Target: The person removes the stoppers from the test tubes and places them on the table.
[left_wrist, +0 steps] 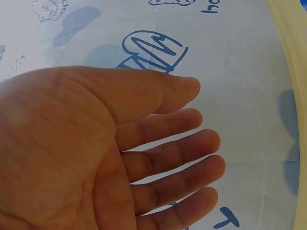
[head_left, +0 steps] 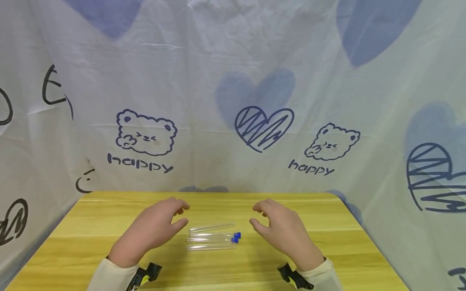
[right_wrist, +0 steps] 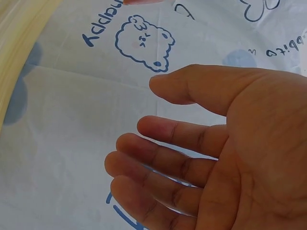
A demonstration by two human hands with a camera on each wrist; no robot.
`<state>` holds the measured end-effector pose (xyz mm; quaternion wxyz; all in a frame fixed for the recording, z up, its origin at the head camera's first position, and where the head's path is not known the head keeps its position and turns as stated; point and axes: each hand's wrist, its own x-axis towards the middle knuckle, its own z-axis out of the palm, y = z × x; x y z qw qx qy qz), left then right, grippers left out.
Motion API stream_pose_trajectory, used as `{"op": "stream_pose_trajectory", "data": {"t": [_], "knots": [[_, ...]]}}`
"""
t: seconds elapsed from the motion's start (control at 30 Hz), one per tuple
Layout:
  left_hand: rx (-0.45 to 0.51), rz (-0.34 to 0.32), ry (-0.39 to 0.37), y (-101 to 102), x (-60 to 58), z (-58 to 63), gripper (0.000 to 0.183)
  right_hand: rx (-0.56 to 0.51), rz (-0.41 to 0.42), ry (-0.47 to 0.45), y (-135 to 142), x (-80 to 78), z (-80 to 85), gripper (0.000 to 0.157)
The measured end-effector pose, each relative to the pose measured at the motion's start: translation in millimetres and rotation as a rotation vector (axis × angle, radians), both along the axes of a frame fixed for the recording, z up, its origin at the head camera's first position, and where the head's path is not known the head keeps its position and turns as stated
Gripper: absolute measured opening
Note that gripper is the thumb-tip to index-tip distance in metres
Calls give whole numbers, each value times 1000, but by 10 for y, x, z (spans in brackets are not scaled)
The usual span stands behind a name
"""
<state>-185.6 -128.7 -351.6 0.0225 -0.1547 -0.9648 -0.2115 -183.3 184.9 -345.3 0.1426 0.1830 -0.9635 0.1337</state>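
Several clear test tubes [head_left: 211, 247] lie side by side on the wooden table [head_left: 204, 275], in the middle of the head view. Two blue caps [head_left: 236, 237] show at their right ends. To the left of the tubes is my left hand [head_left: 156, 226], its fingers relaxed and its palm turned inward. My right hand [head_left: 285, 230] mirrors it on the other side, thumb apart from the loosely bent fingers. Both wrist views show bare palms, with nothing in the left hand [left_wrist: 105, 143] or the right hand [right_wrist: 206, 148].
A white cloth [head_left: 204, 153] printed with hearts, bears and words hangs behind the table and along both sides. The table's far edge runs close to it. A black strap mount [head_left: 145, 275] sits on the left wrist, another black mount [head_left: 295, 277] on the right.
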Motion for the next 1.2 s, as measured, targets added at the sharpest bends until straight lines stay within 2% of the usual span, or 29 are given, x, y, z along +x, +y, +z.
{"op": "stream_pose_trajectory", "data": {"t": [0.3,0.43,0.53,0.63,0.77,0.87,1.0,1.2], "knots": [[-11,-34,-4,43,-47,-43,23,1,1,-25,7,-8,-6,23],[-7,-50,-2,46,-87,-110,19,-6,2,-27,2,-4,4,24],[-13,-53,20,39,-143,-223,13,-9,4,-31,4,-2,6,24],[-19,-59,89,53,-246,-388,7,-12,-1,-39,9,-4,4,26],[-38,-56,171,89,-410,-620,11,-16,-7,-46,18,-10,6,29],[-55,-77,166,95,-484,-770,13,-24,1,-51,26,-12,12,30],[-56,-144,142,92,-531,-921,17,-34,19,-65,31,-13,19,30],[-51,-157,127,109,-588,-1030,16,-36,31,-70,35,-23,17,31]]}}
